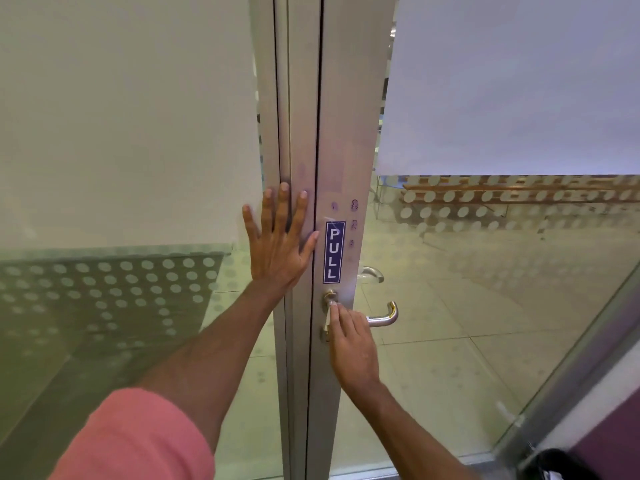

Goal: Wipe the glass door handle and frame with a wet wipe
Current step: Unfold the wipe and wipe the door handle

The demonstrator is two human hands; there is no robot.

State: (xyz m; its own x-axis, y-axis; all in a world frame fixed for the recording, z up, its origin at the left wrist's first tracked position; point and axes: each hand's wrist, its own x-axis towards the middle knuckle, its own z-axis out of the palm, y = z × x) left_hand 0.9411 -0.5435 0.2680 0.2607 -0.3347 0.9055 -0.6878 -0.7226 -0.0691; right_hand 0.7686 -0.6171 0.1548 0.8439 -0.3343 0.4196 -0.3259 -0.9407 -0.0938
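Head view: left hand (278, 242) flat, fingers spread, on aluminium frame (346, 133); right hand (351, 344) pinching white wipe (328, 315) against silver handle (382, 318).

Stood upright through the middle as a brushed aluminium door frame (346, 116), split by a dark seam left of centre. Bore a blue PULL sticker (334, 252) just right of that seam, lettered top to bottom, with faint purple marks (353, 223) beside the sticker toward the frame's right edge. Carried a silver lever handle (384, 318) below the sticker, pointing past the right edge. Took the left hand (278, 247) flat, fingers spread, left of the seam. Met the right hand (351, 344) at the handle's base, pinching a white wet wipe (328, 317) against it.
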